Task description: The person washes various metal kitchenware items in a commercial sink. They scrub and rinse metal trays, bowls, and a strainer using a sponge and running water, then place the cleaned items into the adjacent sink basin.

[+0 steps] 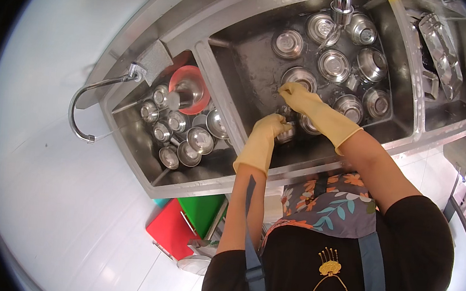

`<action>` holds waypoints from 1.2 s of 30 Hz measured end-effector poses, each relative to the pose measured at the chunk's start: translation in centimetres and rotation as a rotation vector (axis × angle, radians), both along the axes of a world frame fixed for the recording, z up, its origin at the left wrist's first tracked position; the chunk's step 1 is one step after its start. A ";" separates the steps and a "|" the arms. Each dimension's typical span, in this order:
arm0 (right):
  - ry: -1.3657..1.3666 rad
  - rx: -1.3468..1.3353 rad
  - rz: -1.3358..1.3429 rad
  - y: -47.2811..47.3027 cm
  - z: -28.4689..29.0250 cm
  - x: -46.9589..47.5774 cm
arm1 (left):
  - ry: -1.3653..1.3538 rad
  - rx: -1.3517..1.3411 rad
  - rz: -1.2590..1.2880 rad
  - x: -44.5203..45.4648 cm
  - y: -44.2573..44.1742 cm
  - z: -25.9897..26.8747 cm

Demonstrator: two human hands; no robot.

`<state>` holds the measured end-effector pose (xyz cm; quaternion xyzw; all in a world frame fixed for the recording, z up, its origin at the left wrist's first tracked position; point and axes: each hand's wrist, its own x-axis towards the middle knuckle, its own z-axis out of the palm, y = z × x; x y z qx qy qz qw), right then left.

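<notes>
Both hands wear pale yellow rubber gloves and reach into the middle basin (244, 73) of a stainless steel sink. My left hand (270, 126) grips a small steel bowl (285, 135) near the basin's front left; the glove covers part of it. Just beyond, my right hand (300, 98) has its fingers curled at the near side of another steel bowl (300, 75). Whether it holds anything there is hidden. Several upturned steel bowls (334, 66) sit on the wet basin floor, and one (310, 123) lies partly under my right wrist.
A chrome faucet (342, 6) runs water into the middle basin. The left basin (133, 131) holds steel bowls and a red plastic bowl (190, 88), with a curved faucet (74, 109) beside it. The right basin (463, 111) contains a long metal piece (441, 56). Red (174, 228) and green (201, 212) panels stand below.
</notes>
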<state>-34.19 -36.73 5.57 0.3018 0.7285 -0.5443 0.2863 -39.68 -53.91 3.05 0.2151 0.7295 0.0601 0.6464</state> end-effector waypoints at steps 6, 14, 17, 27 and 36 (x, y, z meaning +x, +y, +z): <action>-0.081 0.185 0.391 -2.9 -5.2 1.1 | 0.060 0.057 0.853 3.8 -2.3 8.3; 0.018 0.134 0.804 -2.0 -9.1 1.6 | -0.140 0.118 1.834 5.0 -0.6 16.1; -0.015 0.138 0.921 -4.6 -6.7 0.6 | -0.260 0.281 1.853 5.6 -3.0 15.7; -0.024 0.094 1.019 -5.8 -6.5 0.7 | 0.292 0.324 1.627 8.0 -4.0 16.9; 0.028 -0.015 1.052 -2.8 0.7 1.7 | 0.733 0.364 0.721 3.4 1.5 7.6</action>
